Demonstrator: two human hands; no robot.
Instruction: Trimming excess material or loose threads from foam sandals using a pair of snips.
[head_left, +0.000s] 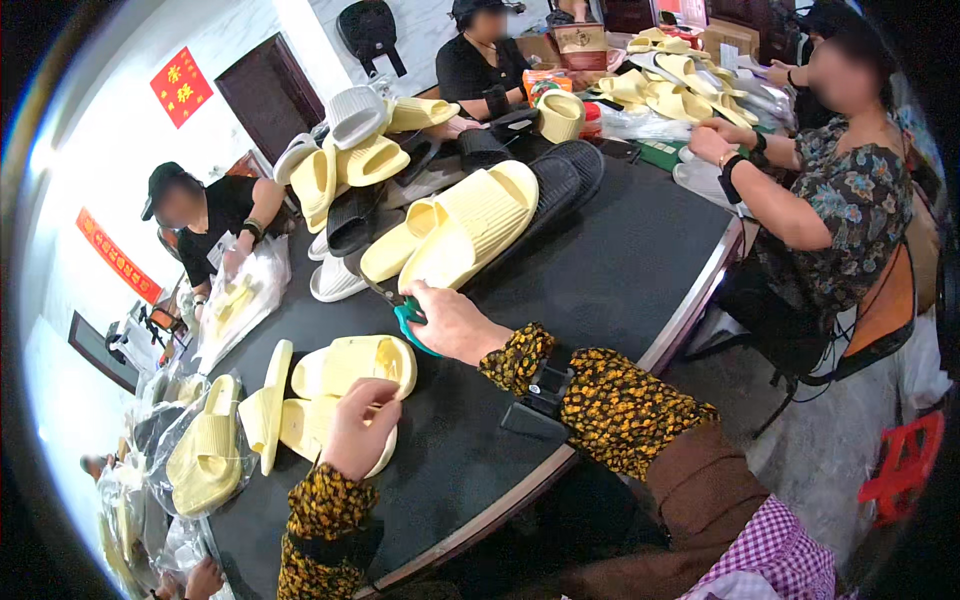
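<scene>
My right hand (455, 325) is closed around the teal handles of a pair of scissors (408, 318). Their dark blades lie beside the toe of a pale yellow slipper (475, 220), which rests with another yellow one and a black slipper (570, 180). At the lower left, my left hand (362, 430) is over a group of yellow slippers (350, 368), its fingers loosely curled and the thumb apart. Nothing shows between those fingers; whether they touch the slipper beneath, I cannot tell. Another yellow slipper (266, 405) stands on its side left of that group.
A mixed pile of yellow, white and black slippers (370, 160) covers the far part of the black table (600, 270). Bagged slippers (205, 450) lie along its left edge. Several co-workers sit around it, one handling a plastic bag (245, 295). A red stool (900, 468) stands at right.
</scene>
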